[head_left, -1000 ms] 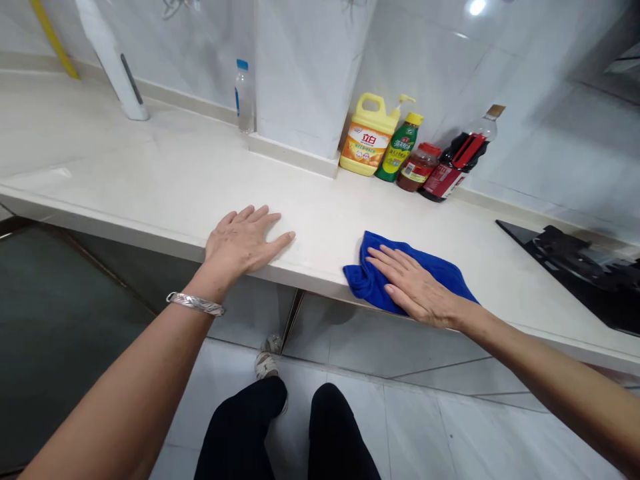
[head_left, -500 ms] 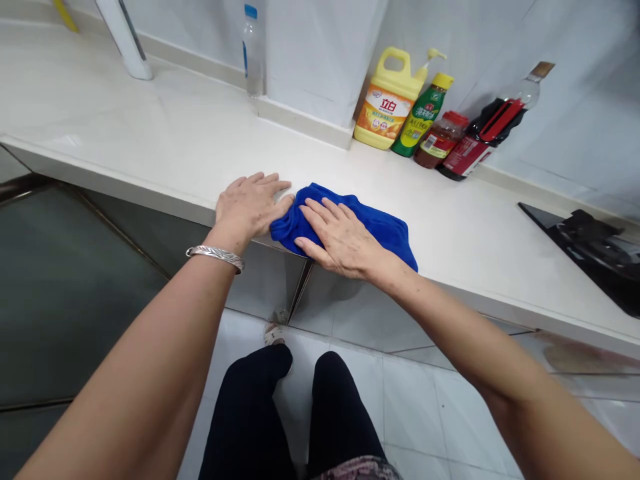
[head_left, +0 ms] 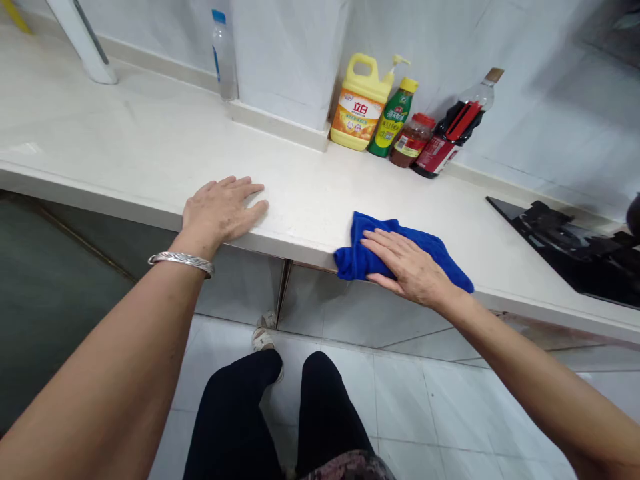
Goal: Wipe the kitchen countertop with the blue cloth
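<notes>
A folded blue cloth [head_left: 435, 250] lies on the white countertop [head_left: 300, 173], with one bunched end hanging slightly over the front edge. My right hand [head_left: 407, 267] rests flat on the cloth, fingers stretched forward and the thumb apart near the counter's edge. Left of it, my left hand [head_left: 223, 208] is palm down on the bare countertop close to the front edge, its fingers spread. It holds nothing and is apart from the cloth. A silver bracelet circles the left wrist.
Against the back wall stand a yellow detergent jug [head_left: 357, 110], a green sauce bottle [head_left: 393, 123], a red-lidded jar [head_left: 413, 141] and a dark sauce bottle [head_left: 445, 137]. A clear plastic bottle [head_left: 225, 63] is further left. At the right sits a black gas stove [head_left: 575, 253].
My right hand and the blue cloth have slid right along the counter edge, away from my left hand. My left hand stays flat on the counter. The view has shifted a little rightward.
</notes>
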`<state>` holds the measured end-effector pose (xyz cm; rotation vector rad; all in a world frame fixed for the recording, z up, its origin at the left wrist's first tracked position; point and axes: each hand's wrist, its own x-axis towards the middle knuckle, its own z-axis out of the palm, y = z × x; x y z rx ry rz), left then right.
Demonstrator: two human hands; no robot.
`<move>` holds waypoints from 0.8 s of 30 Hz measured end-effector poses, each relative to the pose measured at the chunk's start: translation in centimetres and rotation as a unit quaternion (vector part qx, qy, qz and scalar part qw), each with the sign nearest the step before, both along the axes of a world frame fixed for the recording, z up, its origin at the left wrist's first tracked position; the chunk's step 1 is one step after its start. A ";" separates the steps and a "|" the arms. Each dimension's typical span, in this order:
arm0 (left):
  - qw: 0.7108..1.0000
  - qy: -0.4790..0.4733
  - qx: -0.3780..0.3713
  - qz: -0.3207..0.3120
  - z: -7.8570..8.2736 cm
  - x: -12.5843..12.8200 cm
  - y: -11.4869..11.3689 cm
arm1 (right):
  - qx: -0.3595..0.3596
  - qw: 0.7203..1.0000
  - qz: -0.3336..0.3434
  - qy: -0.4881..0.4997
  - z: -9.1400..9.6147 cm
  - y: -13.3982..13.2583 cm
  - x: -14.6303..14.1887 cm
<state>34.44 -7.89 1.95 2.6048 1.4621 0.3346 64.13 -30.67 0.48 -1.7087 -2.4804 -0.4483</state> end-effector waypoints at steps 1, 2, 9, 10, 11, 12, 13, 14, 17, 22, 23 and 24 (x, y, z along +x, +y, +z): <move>1.000 0.000 0.003 -0.001 0.0 0.0 0.0 | 0.014 1.000 0.002 -0.007 0.0 -1.1 1.3; 1.000 0.001 0.003 -0.001 0.0 0.0 0.0 | 0.026 1.000 0.002 -0.016 -0.1 -2.2 2.6; 1.000 0.000 -0.008 0.010 0.0 0.2 -0.2 | 0.151 0.984 -0.013 -0.096 -2.6 -10.0 10.0; 1.000 -0.002 -0.008 0.010 -0.1 0.2 -0.2 | 0.176 0.978 -0.020 -0.107 -3.1 -10.6 10.5; 1.000 -0.005 -0.006 0.009 -0.2 0.2 -0.2 | 0.199 0.973 -0.027 -0.115 -3.5 -11.0 10.8; 1.000 -0.008 -0.004 0.007 -0.3 0.2 -0.1 | 0.219 0.968 -0.035 -0.122 -3.9 -11.2 10.9; 1.000 -0.011 -0.001 0.006 -0.4 0.2 -0.1 | 0.234 0.963 -0.042 -0.125 -4.2 -11.1 10.7; 1.000 -0.013 0.000 0.004 -0.5 0.3 -0.1 | 0.245 0.960 -0.047 -0.127 -4.4 -10.9 10.3; 1.000 -0.021 0.002 0.001 -0.6 0.3 -0.2 | 0.252 0.957 -0.050 -0.132 -4.5 -9.1 8.2; 1.000 -0.023 -0.007 -0.005 -0.5 0.4 -0.5 | 0.256 0.957 -0.014 -0.139 -4.3 -4.1 2.5; 1.000 -0.024 -0.009 -0.004 -0.5 0.3 -0.5 | 0.260 0.956 -0.007 -0.139 -4.4 -3.0 1.2; 1.000 -0.026 -0.010 -0.004 -0.5 0.3 -0.6 | 0.263 0.955 -0.001 -0.138 -4.6 -1.8 -0.2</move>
